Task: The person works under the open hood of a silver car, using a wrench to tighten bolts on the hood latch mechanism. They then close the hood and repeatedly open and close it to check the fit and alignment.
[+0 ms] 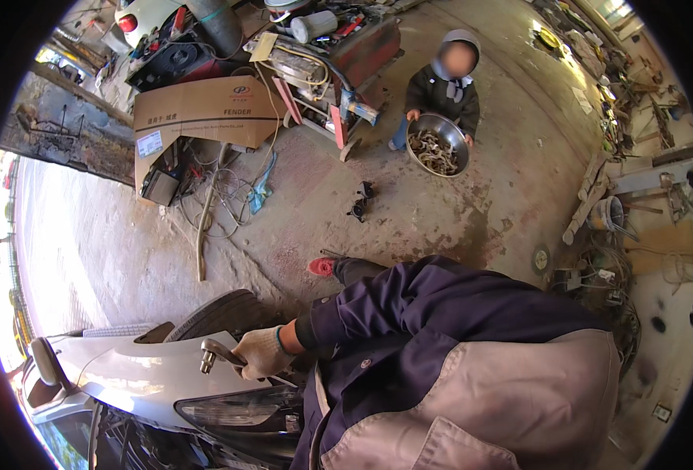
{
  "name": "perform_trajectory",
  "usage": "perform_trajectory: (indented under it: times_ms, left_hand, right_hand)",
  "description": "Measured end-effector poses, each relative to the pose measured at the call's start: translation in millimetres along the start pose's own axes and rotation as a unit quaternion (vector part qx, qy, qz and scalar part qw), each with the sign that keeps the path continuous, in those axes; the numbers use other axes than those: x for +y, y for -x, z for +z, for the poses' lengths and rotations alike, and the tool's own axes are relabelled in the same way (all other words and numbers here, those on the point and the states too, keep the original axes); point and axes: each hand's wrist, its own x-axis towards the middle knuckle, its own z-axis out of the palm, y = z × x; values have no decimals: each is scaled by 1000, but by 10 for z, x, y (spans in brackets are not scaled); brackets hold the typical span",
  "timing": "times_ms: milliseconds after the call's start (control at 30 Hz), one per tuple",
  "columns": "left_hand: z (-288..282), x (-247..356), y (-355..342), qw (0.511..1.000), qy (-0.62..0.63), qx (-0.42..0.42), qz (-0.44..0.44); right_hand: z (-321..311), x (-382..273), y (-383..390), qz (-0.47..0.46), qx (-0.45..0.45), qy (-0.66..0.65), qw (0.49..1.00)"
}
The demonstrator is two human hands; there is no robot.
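Observation:
My right hand (260, 352), in a pale knitted work glove, is closed round a metal ratchet wrench (215, 351) with a socket on its head. It is above a white car's front fender (135, 368), beside the headlight (229, 409). My left hand is not visible. My dark jacket with grey panels (472, 392) fills the lower right. A loose tyre (219, 309) lies just beyond the fender.
A person in a hooded jacket (460, 98) holds a metal bowl of pale scraps (434, 149). A flattened cardboard box (205, 117), hoses and cables (204, 235), and a small black object (358, 205) lie on the floor. Tools and junk (323, 63) pile behind; debris lines the right wall.

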Motion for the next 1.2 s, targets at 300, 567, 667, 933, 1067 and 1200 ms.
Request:
perform_trajectory:
  times_ms: [300,567,667,933,1067,1200]
  left_hand:
    - [-70,-267,70,999,24,-24,-23]
    - [-119,-425,186,998,48,-40,-28]
    - [-161,-267,265,998,50,-30,-17]
    - [-389,146,294,993,72,-73,-65]
    - [-435,247,308,993,85,-66,-56]
    - [-424,224,314,993,78,-64,-54]
  right_hand:
    - [142,42,-114,0,-18,19,1000]
    - [192,-20,-144,-34,12,129,991]
    - [253,-72,-172,-48,4,128,991]
    - [412,-42,-196,-35,-14,128,991]
    - [446,89,-186,-18,-6,108,994]
    - [498,197,-213,-4,29,126,992]
